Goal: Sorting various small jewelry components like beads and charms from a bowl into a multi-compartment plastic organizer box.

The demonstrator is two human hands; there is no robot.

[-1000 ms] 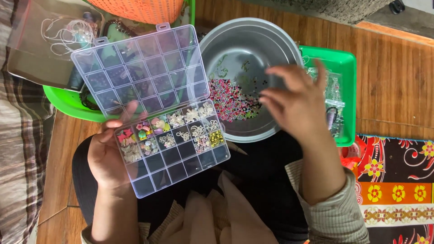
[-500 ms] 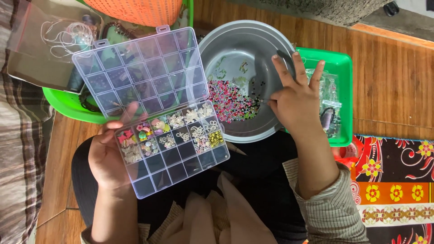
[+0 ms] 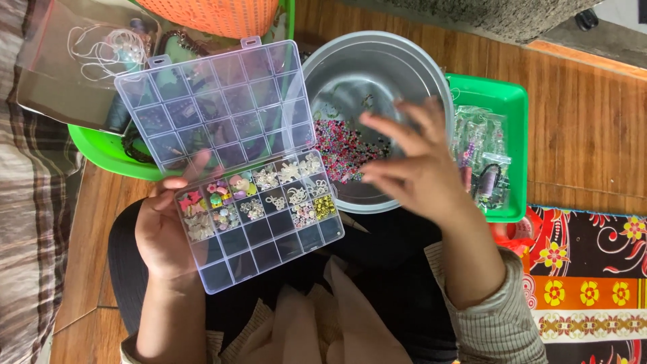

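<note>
My left hand (image 3: 164,232) holds a clear plastic organizer box (image 3: 259,216) by its left edge, thumb on the rim. Its lid (image 3: 212,101) stands open, and its upper compartments hold small charms and beads. My right hand (image 3: 418,165) hovers, fingers spread and blurred, over the near right rim of a round metal bowl (image 3: 377,67). A heap of small pink and mixed beads (image 3: 344,145) lies at the bottom of the bowl. I cannot tell whether the right hand holds a bead.
A green tray (image 3: 509,101) right of the bowl holds small plastic bags of parts. Another green tray (image 3: 108,152) behind the lid carries a clear bag with white cord (image 3: 94,47) and an orange basket (image 3: 229,13). A patterned cloth (image 3: 593,269) lies at right on the wooden floor.
My right hand has swung left from the bowl's right rim toward the beads, now blurred. The organizer box and left hand have stayed in place.
</note>
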